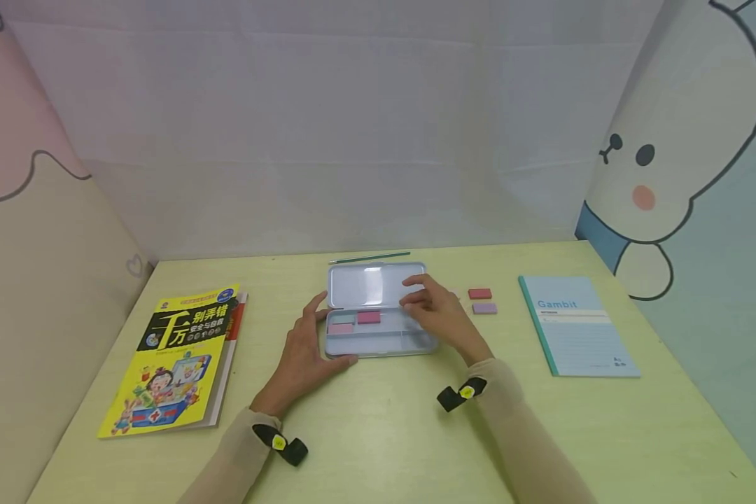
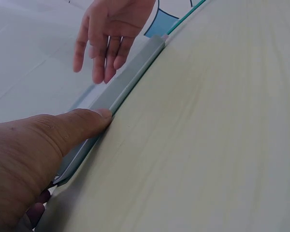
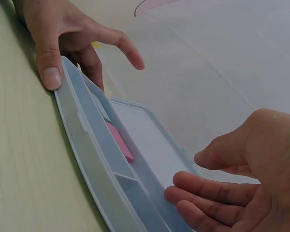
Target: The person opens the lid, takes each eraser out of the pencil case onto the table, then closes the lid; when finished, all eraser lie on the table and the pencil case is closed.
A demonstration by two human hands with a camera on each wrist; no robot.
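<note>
A light blue pencil case lies with its hinged lid laid back. Its back compartment holds a dark pink eraser, a pale pink eraser and a pale blue-green eraser. My left hand grips the case's left end, with the thumb on the front edge and other fingers round the side. Over the case's right part hovers my right hand, fingers loosely bent and nothing between them. In the left wrist view, that right hand hangs above the case.
Right of the case lie a red eraser and a lilac eraser. A green pencil lies behind the lid. To the left is a yellow book on top of another; at the right is a light blue notebook.
</note>
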